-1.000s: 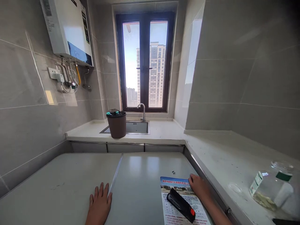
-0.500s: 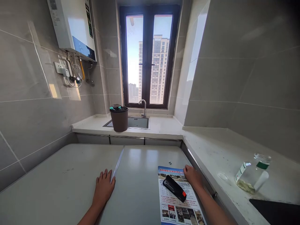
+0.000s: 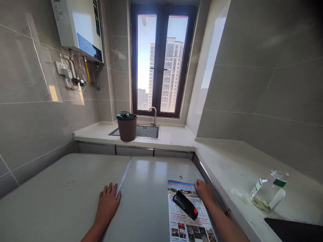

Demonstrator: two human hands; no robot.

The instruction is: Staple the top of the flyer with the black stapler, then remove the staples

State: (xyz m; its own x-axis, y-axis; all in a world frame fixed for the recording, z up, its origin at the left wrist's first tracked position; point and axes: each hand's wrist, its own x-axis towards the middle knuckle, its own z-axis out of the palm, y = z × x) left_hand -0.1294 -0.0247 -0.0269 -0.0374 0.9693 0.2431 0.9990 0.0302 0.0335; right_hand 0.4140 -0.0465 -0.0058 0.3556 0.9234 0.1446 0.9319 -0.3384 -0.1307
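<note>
My left hand (image 3: 108,202) lies flat on the pale table (image 3: 141,208), fingers spread, beside the strip along the table's seam. It holds nothing. Farther right, my right hand (image 3: 204,191) rests at the upper right corner of a printed leaflet (image 3: 176,213), its fingers loosely bent and touching the paper's edge. A black stapler (image 3: 185,204) with a red end piece lies slantwise on the leaflet, apart from both hands. Just beyond the leaflet's top edge are a few tiny grey pieces (image 3: 181,177), too small to make out.
A white counter (image 3: 219,161) borders the table at the back and right. On it stand a brown bucket (image 3: 127,129) by the sink (image 3: 148,132) and a glass jar (image 3: 269,193). A round clear lid (image 3: 237,193) and a black panel (image 3: 295,230) are near the jar.
The view has shifted slightly, so the table and its things appear a little farther left. Both hands keep their places; nothing is picked up or let go.
</note>
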